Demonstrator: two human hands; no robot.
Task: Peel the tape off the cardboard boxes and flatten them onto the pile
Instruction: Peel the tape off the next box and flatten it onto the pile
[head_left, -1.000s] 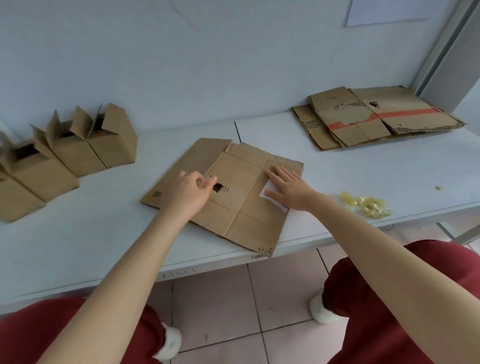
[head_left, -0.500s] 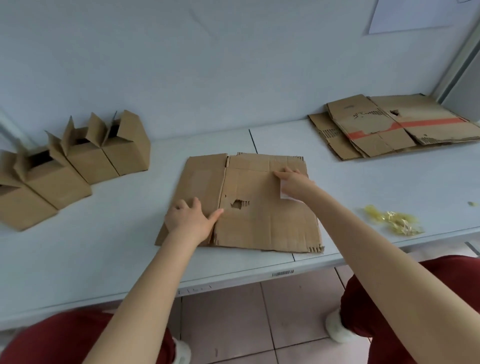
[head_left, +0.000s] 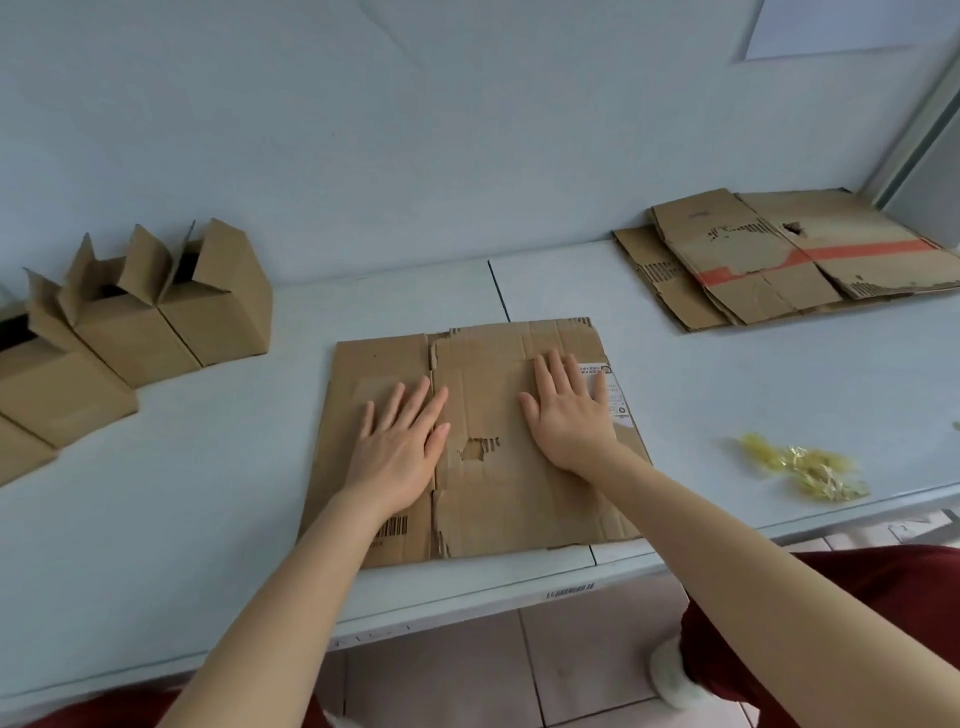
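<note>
Hands flat, fingers straight: left hand (head_left: 397, 451) and right hand (head_left: 569, 413) press flattened box (head_left: 498, 499) on table (head_left: 208, 493), pile (head_left: 789, 260) well apart at far right.

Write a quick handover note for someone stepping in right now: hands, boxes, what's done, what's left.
Left hand: open, pressed flat on the flattened box.
Right hand: open, flat on the same box, partly over its white label.
Where: the box lies at the table's near edge; pile at back right; standing boxes at left; crumpled tape at right.
Done: this box is flat.
Left: move it onto the pile, then do the standing boxes.
</note>
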